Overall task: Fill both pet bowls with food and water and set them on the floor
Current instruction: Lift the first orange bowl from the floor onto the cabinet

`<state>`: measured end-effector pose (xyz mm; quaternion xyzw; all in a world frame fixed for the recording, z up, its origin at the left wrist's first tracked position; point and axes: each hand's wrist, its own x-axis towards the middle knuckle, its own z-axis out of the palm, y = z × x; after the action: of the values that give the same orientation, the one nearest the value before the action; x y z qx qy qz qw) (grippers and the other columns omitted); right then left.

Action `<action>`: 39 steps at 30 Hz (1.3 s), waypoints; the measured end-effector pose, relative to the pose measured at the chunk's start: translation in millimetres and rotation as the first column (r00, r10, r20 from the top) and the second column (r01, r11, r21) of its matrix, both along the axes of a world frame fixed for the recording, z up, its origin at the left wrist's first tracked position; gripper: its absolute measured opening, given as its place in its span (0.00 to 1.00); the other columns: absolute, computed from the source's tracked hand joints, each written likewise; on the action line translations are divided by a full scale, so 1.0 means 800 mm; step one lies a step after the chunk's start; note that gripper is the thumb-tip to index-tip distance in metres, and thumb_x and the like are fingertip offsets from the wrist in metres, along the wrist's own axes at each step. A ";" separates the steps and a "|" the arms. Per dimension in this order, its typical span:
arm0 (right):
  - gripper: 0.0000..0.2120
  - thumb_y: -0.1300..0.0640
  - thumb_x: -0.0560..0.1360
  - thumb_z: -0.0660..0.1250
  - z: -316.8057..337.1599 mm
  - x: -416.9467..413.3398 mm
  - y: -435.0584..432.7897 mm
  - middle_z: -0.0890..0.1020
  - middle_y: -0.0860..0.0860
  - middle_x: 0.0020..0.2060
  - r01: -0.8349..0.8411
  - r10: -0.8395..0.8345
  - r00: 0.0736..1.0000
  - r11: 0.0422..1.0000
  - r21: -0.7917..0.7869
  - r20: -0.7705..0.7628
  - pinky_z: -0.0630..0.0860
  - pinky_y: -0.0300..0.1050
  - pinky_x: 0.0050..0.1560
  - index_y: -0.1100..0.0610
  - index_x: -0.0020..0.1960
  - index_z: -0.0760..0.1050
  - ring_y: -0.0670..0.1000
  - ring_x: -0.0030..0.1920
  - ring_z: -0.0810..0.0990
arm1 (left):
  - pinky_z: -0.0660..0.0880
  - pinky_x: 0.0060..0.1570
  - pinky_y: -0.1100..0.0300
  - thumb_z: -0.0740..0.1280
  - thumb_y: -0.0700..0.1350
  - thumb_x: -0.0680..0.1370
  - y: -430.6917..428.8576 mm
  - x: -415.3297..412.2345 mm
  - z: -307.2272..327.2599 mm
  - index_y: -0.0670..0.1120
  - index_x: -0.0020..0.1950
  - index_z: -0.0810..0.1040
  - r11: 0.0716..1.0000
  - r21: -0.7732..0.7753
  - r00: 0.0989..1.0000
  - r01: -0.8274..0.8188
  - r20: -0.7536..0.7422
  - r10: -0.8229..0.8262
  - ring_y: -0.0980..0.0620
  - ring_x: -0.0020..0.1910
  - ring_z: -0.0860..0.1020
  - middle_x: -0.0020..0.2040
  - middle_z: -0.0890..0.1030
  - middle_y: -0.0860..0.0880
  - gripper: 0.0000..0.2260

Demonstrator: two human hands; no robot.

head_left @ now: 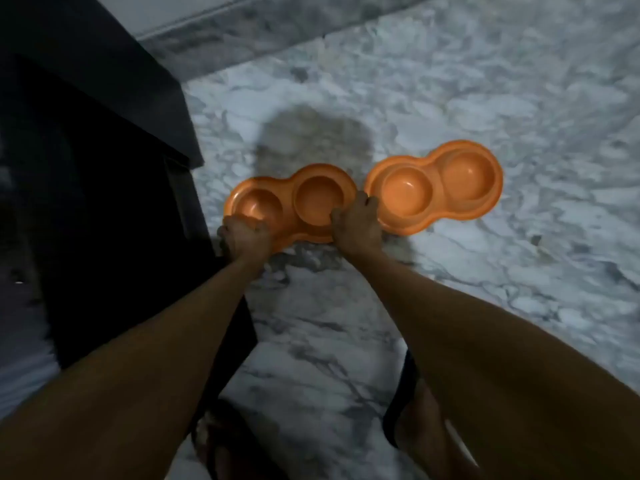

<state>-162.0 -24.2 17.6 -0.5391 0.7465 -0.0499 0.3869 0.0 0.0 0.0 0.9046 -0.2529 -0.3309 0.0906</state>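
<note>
Two orange double pet bowls lie side by side on the marble floor. The left bowl [311, 188] has two round wells, both looking empty. My left hand [247, 239] grips its near left rim and my right hand [356, 225] grips its near right end. The right bowl [436, 185] sits just beyond my right hand, untouched, its two wells also looking empty. The picture is dim and slightly blurred.
A dark cabinet or counter [104, 168] rises at the left, close to the left bowl's end. White and grey marble floor [519, 98] spreads to the right and front. A marble skirting [277, 32] runs along the back. My feet in dark sandals [408, 427] stand at the bottom.
</note>
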 end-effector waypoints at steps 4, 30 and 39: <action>0.24 0.52 0.81 0.61 -0.047 0.013 0.001 0.65 0.62 0.70 0.172 -0.170 0.984 0.984 0.036 -0.057 0.72 0.52 0.52 0.65 0.70 0.62 0.66 0.60 0.75 | 0.61 0.72 0.47 0.65 0.47 0.78 -0.003 0.019 -0.045 0.35 0.75 0.55 0.985 0.002 0.984 -0.170 -0.056 0.170 0.36 0.74 0.62 0.74 0.62 0.34 0.32; 0.26 0.50 0.77 0.63 0.507 -0.045 0.070 0.69 0.62 0.65 0.481 -0.481 0.877 0.877 0.011 -0.005 0.70 0.56 0.57 0.65 0.67 0.65 0.67 0.61 0.74 | 0.72 0.63 0.44 0.67 0.46 0.75 0.051 -0.022 0.500 0.39 0.71 0.66 0.985 -0.096 0.960 -0.140 -0.258 0.111 0.34 0.63 0.71 0.70 0.64 0.37 0.26; 0.25 0.47 0.76 0.64 0.763 -0.012 0.152 0.71 0.60 0.63 0.541 -0.544 0.839 0.828 -0.146 0.019 0.65 0.51 0.50 0.63 0.64 0.69 0.65 0.59 0.75 | 0.73 0.60 0.48 0.67 0.51 0.70 0.120 0.017 0.755 0.37 0.64 0.74 0.965 -0.257 0.968 -0.041 -0.251 -0.026 0.34 0.60 0.76 0.63 0.75 0.35 0.26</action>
<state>-171.6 97.3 628.3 -0.3323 0.8675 -0.2056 0.3078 13.5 96.3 604.2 0.8363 -0.2770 -0.4069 0.2415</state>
